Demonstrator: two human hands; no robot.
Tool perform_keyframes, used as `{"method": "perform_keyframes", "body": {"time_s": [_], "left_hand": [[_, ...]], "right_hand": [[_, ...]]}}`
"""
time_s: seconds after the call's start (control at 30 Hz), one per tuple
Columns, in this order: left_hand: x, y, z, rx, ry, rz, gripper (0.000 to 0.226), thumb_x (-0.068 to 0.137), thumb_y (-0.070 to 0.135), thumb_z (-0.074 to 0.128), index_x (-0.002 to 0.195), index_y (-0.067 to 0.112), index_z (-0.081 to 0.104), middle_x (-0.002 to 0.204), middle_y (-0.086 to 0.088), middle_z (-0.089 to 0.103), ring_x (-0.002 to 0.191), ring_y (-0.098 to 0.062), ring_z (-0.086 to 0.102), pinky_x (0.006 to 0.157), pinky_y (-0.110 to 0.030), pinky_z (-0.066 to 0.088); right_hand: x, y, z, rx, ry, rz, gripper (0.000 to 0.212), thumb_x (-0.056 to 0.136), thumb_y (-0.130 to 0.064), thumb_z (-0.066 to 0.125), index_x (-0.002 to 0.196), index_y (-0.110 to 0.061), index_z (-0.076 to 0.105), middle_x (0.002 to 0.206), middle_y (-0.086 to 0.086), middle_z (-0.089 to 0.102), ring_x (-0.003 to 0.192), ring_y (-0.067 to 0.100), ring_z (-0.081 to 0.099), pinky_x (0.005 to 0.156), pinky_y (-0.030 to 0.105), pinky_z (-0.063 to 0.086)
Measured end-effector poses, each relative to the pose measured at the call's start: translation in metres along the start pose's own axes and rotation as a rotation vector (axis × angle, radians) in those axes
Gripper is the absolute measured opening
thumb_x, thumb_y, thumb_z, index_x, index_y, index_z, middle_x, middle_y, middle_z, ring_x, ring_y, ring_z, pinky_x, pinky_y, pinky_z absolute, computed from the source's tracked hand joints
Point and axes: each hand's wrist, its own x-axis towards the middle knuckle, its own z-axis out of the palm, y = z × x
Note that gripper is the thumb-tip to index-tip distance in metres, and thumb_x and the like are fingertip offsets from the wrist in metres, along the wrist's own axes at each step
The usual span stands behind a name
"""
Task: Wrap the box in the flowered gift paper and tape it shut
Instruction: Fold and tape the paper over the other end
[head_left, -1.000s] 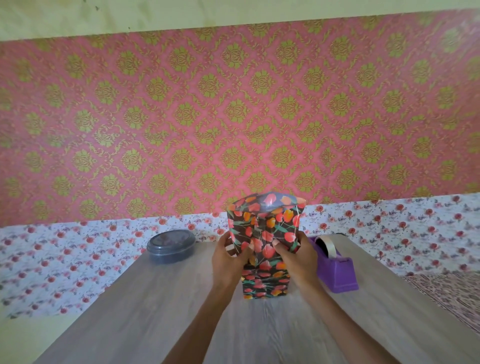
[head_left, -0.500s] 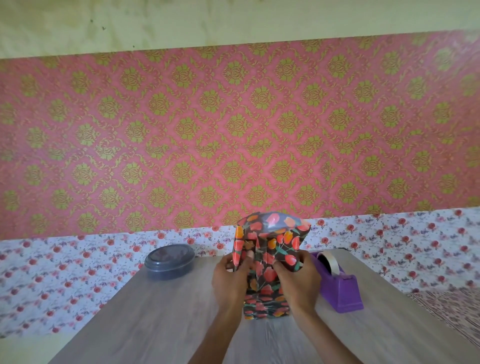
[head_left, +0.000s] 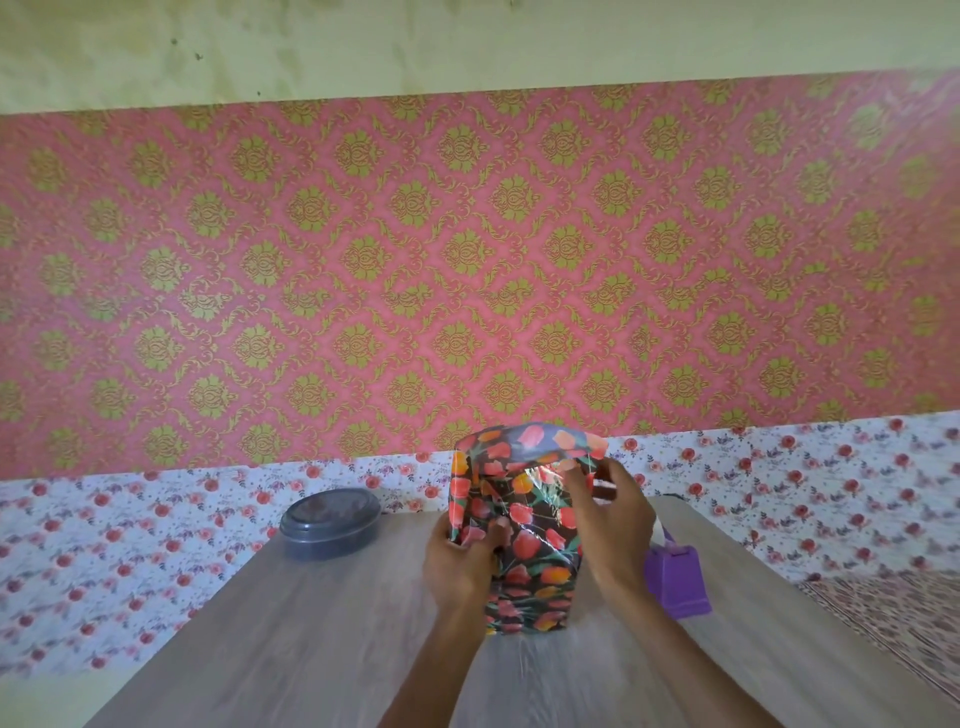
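Note:
The box stands upright on the wooden table (head_left: 291, 634), covered in dark glossy gift paper with red and orange flowers (head_left: 530, 545). The paper's top end sticks up loose above the box. My left hand (head_left: 460, 558) grips the left front fold of the paper, thumb pressed on the seam. My right hand (head_left: 610, 525) is higher, its fingers pushing the upper right paper flap inward. A purple tape dispenser (head_left: 678, 579) sits just right of the box, partly hidden behind my right hand.
A dark grey lidded oval container (head_left: 330, 525) rests at the table's far left. Behind the table stands a wall with flowered white paper below and pink damask above. A patterned fabric (head_left: 893, 618) lies to the right of the table.
My right hand has risen from the box's lower front to the upper right flap and presses it in. The left hand stays on the front fold. The camera tilted down a little.

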Motion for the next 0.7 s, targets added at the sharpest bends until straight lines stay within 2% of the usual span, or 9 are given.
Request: {"method": "perform_keyframes", "body": {"time_s": [0.07, 0.17, 0.27, 0.37, 0.43, 0.5, 0.57, 0.63, 0.7], "left_hand": [[-0.001, 0.003, 0.0, 0.008, 0.001, 0.003, 0.038, 0.067, 0.029, 0.087, 0.097, 0.028, 0.065, 0.092, 0.002, 0.073, 0.084, -0.021, 0.069, 0.083, -0.043, 0.058], [0.0, 0.006, 0.001, 0.023, 0.001, 0.013, 0.034, 0.068, 0.026, 0.086, 0.093, 0.03, 0.063, 0.089, 0.003, 0.072, 0.082, -0.019, 0.068, 0.08, -0.038, 0.058], [-0.003, 0.009, -0.001, 0.04, 0.017, 0.026, 0.033, 0.069, 0.024, 0.086, 0.093, 0.027, 0.063, 0.086, 0.004, 0.069, 0.08, -0.018, 0.067, 0.075, -0.031, 0.055], [-0.005, 0.011, -0.001, 0.051, 0.02, 0.027, 0.033, 0.071, 0.024, 0.085, 0.095, 0.027, 0.062, 0.089, 0.001, 0.069, 0.082, -0.021, 0.067, 0.078, -0.032, 0.055], [-0.006, 0.012, 0.0, 0.053, 0.012, 0.022, 0.035, 0.072, 0.024, 0.084, 0.101, 0.023, 0.064, 0.091, 0.001, 0.068, 0.083, -0.021, 0.066, 0.079, -0.032, 0.054], [-0.008, 0.014, 0.001, 0.065, 0.011, 0.028, 0.033, 0.074, 0.026, 0.082, 0.099, 0.024, 0.061, 0.089, 0.003, 0.065, 0.08, -0.018, 0.063, 0.076, -0.028, 0.05], [-0.009, 0.013, 0.0, 0.063, 0.01, 0.039, 0.033, 0.075, 0.027, 0.082, 0.099, 0.025, 0.059, 0.088, 0.003, 0.063, 0.078, -0.018, 0.062, 0.074, -0.027, 0.048], [-0.009, 0.013, 0.001, 0.048, -0.001, 0.041, 0.035, 0.073, 0.029, 0.083, 0.099, 0.025, 0.06, 0.087, 0.004, 0.064, 0.079, -0.018, 0.063, 0.074, -0.027, 0.049], [-0.011, 0.015, 0.0, 0.021, -0.017, 0.032, 0.037, 0.07, 0.032, 0.085, 0.095, 0.028, 0.058, 0.086, 0.005, 0.065, 0.078, -0.017, 0.064, 0.072, -0.026, 0.049]], "right_hand": [[0.01, -0.005, -0.002, -0.052, 0.018, -0.044, 0.026, 0.088, -0.044, 0.068, 0.083, -0.019, 0.067, 0.074, -0.008, 0.067, 0.07, 0.005, 0.064, 0.06, 0.025, 0.045], [0.022, -0.013, -0.007, -0.165, 0.041, -0.078, 0.038, 0.088, -0.041, 0.069, 0.061, -0.017, 0.06, 0.05, -0.01, 0.055, 0.044, 0.004, 0.048, 0.046, 0.021, 0.028], [0.031, -0.021, -0.009, -0.268, 0.081, -0.111, 0.036, 0.089, -0.034, 0.07, 0.058, -0.017, 0.064, 0.045, -0.011, 0.051, 0.041, 0.007, 0.047, 0.046, 0.019, 0.026], [0.033, -0.024, -0.008, -0.404, 0.083, -0.186, 0.036, 0.089, -0.031, 0.07, 0.057, -0.02, 0.057, 0.045, -0.012, 0.045, 0.041, 0.006, 0.043, 0.047, 0.02, 0.023], [0.032, -0.027, -0.008, -0.509, 0.047, -0.247, 0.024, 0.087, -0.027, 0.071, 0.066, -0.018, 0.063, 0.053, -0.011, 0.049, 0.043, 0.004, 0.042, 0.047, 0.02, 0.024], [0.033, -0.03, -0.008, -0.567, 0.026, -0.292, 0.011, 0.085, -0.028, 0.072, 0.09, -0.018, 0.071, 0.073, -0.004, 0.063, 0.057, 0.013, 0.055, 0.053, 0.022, 0.035], [0.04, -0.037, -0.009, -0.569, 0.013, -0.316, 0.032, 0.082, -0.027, 0.076, 0.112, -0.019, 0.066, 0.094, -0.002, 0.069, 0.079, 0.02, 0.065, 0.061, 0.027, 0.046], [0.051, -0.047, -0.007, -0.634, -0.071, -0.374, 0.039, 0.081, -0.025, 0.077, 0.118, -0.021, 0.066, 0.101, -0.003, 0.071, 0.089, 0.022, 0.066, 0.07, 0.033, 0.054], [0.062, -0.057, -0.002, -0.698, -0.231, -0.45, 0.029, 0.083, -0.023, 0.075, 0.111, -0.026, 0.071, 0.099, -0.006, 0.074, 0.091, 0.02, 0.067, 0.083, 0.039, 0.054]]}}
